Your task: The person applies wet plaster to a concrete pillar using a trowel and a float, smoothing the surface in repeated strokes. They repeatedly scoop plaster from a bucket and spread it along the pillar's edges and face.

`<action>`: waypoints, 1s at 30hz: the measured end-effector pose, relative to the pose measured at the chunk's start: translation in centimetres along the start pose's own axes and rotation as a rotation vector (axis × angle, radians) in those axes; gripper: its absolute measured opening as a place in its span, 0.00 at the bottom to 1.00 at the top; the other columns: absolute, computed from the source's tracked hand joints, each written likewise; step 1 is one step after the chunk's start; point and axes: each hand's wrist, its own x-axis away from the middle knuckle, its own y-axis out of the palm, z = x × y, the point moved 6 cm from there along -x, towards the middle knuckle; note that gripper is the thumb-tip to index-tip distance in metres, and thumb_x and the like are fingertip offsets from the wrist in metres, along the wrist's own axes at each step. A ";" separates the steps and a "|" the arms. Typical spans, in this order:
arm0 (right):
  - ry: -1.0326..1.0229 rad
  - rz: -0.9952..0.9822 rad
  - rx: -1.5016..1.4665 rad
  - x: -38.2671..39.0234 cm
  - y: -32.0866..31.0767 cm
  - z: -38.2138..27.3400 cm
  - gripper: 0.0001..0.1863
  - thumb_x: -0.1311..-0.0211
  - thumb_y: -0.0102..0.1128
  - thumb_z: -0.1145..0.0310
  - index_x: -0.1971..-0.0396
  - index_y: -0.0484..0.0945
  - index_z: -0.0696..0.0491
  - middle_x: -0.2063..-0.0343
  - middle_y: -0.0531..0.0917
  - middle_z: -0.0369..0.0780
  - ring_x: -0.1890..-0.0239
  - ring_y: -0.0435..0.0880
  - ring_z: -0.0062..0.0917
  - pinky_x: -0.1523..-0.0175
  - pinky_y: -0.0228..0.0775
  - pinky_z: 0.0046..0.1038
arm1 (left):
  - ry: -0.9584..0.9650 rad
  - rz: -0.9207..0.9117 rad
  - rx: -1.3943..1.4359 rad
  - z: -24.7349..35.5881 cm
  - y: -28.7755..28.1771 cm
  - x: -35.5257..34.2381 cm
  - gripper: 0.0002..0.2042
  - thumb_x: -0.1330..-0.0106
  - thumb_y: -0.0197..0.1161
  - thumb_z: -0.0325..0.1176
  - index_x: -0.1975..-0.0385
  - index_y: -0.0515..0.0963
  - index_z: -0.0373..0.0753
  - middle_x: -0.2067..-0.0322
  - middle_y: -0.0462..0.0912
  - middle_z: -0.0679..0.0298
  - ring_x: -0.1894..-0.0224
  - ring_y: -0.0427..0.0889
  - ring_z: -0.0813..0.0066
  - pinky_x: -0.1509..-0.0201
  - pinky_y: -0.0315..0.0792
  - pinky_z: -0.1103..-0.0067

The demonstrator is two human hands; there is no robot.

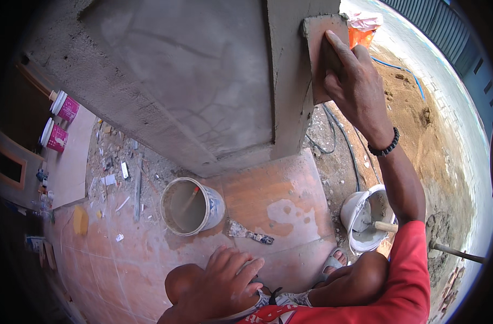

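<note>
My right hand [360, 89] grips a flat rectangular plastering float [318, 40], index finger stretched along its back. The float lies against the right-hand side of a grey plastered pillar [287, 75], and some wet mortar clings to its upper edge. My left hand [225, 283] rests over my left knee with its fingers stretched out and nothing in it. In front of it, on the tiles, lies a mortar-smeared scraper [249, 233]. A white bucket [210, 208] of grey water stands beside the scraper, with a red-tipped stick in it.
Right of my leg stands a white bucket [350, 210] with grey mortar and a wooden-handled trowel [384, 226]. Dark cables [346, 143] run over the ground by a sand heap [406, 108]. At left are a yellow sponge [80, 220], scattered debris and pink-and-white tubs [56, 136].
</note>
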 end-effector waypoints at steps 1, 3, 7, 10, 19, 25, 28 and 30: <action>0.000 -0.006 -0.020 0.5 0.5 0.3 0.37 0.46 0.60 0.75 0.33 0.66 0.45 0.64 0.71 0.46 0.66 0.78 0.40 0.60 0.74 0.38 | -0.014 -0.012 -0.003 -0.1 0.0 0.1 0.23 0.41 0.66 0.42 0.47 0.76 0.37 0.53 0.77 0.53 0.48 0.73 0.51 0.37 0.63 0.54; -0.007 -0.038 -0.052 3.0 3.1 0.6 0.37 0.46 0.61 0.75 0.33 0.66 0.45 0.64 0.71 0.47 0.67 0.78 0.40 0.60 0.74 0.39 | -0.008 0.032 -0.046 -0.5 0.0 0.3 0.22 0.43 0.66 0.42 0.50 0.76 0.38 0.55 0.77 0.54 0.51 0.74 0.51 0.46 0.68 0.57; 0.074 -0.091 -0.069 9.0 8.9 2.6 0.38 0.45 0.63 0.75 0.32 0.63 0.50 0.64 0.70 0.47 0.66 0.77 0.41 0.61 0.73 0.39 | 0.034 0.138 -0.093 -0.8 0.6 -0.4 0.21 0.48 0.66 0.38 0.54 0.77 0.39 0.57 0.77 0.54 0.57 0.76 0.52 0.63 0.75 0.63; 0.190 -0.143 -0.123 14.7 14.3 3.1 0.36 0.45 0.62 0.76 0.34 0.65 0.52 0.64 0.70 0.49 0.65 0.76 0.42 0.61 0.73 0.37 | 0.000 0.068 -0.119 -0.6 0.3 -0.6 0.21 0.48 0.63 0.36 0.54 0.76 0.38 0.57 0.77 0.54 0.57 0.75 0.51 0.62 0.75 0.62; 0.325 -0.211 -0.227 27.3 25.6 3.7 0.35 0.46 0.60 0.77 0.34 0.66 0.51 0.65 0.69 0.51 0.64 0.73 0.44 0.58 0.68 0.40 | 0.035 0.048 -0.028 -0.6 0.7 -0.9 0.20 0.47 0.61 0.35 0.54 0.74 0.35 0.60 0.75 0.51 0.58 0.73 0.49 0.55 0.71 0.60; 0.597 -0.292 -0.695 26.4 20.6 1.4 0.31 0.43 0.56 0.77 0.36 0.69 0.54 0.56 0.76 0.45 0.64 0.77 0.30 0.56 0.71 0.30 | 0.154 0.132 -0.091 0.7 -0.2 -1.6 0.20 0.47 0.62 0.36 0.54 0.75 0.36 0.61 0.75 0.52 0.58 0.74 0.49 0.54 0.72 0.60; 1.032 -0.147 -1.515 27.8 19.0 3.0 0.30 0.40 0.50 0.79 0.34 0.66 0.57 0.50 0.78 0.41 0.57 0.79 0.24 0.50 0.73 0.26 | 0.083 0.060 -0.150 0.6 0.5 -1.0 0.20 0.46 0.62 0.37 0.54 0.75 0.37 0.60 0.76 0.52 0.57 0.75 0.48 0.54 0.72 0.59; 1.180 -0.038 -1.889 29.4 19.1 4.2 0.28 0.36 0.45 0.76 0.34 0.65 0.57 0.48 0.79 0.41 0.48 0.81 0.26 0.43 0.74 0.27 | 0.072 0.041 -0.165 0.8 0.5 -0.8 0.20 0.45 0.62 0.38 0.53 0.75 0.38 0.59 0.76 0.52 0.55 0.75 0.48 0.53 0.72 0.58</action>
